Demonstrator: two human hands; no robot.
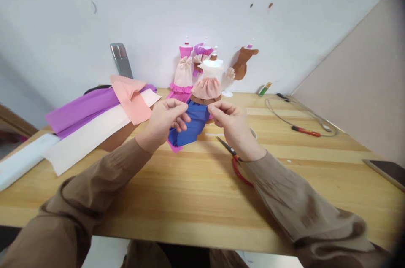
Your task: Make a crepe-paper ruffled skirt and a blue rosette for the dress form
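My left hand [169,118] and my right hand [232,124] are raised over the middle of the table, a short gap apart. On each, thumb and forefinger are pinched together. Whatever lies in the pinches is too small to make out; a tiny pale bit shows at the right fingertips. Behind and between the hands is a folded blue crepe-like sheet [196,124], its upper edge level with both pinches, and pink material peeks out beneath it. Partly under my right wrist lie scissors [236,162] with red handles. A small mannequin in a pale pink ruffled skirt [207,87] stands just beyond.
More dressed mannequins, one in pink [183,76] and one in brown [242,63], stand by the wall. Purple [85,109], white [85,143] and peach sheets [133,99] are piled left, near a flask [122,60]. A red-handled cabled tool [305,131] and a phone [387,171] lie right.
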